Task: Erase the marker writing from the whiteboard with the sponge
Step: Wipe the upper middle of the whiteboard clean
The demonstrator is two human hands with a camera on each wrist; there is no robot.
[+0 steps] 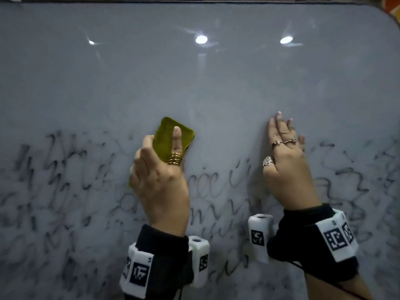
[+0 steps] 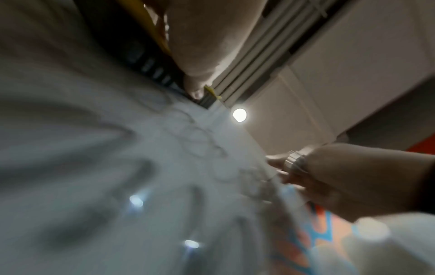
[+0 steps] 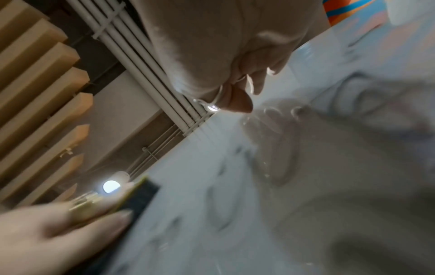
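A whiteboard (image 1: 194, 83) fills the head view; its upper half is wiped grey. Smeared black marker writing (image 1: 65, 180) covers its lower half. My left hand (image 1: 175, 144) grips an olive-yellow sponge (image 1: 163, 135) and presses it on the board at the top edge of the writing, index finger straight along its back. The right wrist view shows the sponge (image 3: 139, 197) with its dark underside on the board, under my left hand (image 3: 47, 232). My right hand (image 1: 281, 137) lies flat on the board to the right of the sponge, fingers straight and holding nothing.
The board's dark frame (image 1: 216, 1) runs along the top, with its rounded corner at the upper right. Ceiling lamps reflect in the board (image 1: 201, 39). Past the right corner there is an orange and blue patterned surface (image 1: 395, 5).
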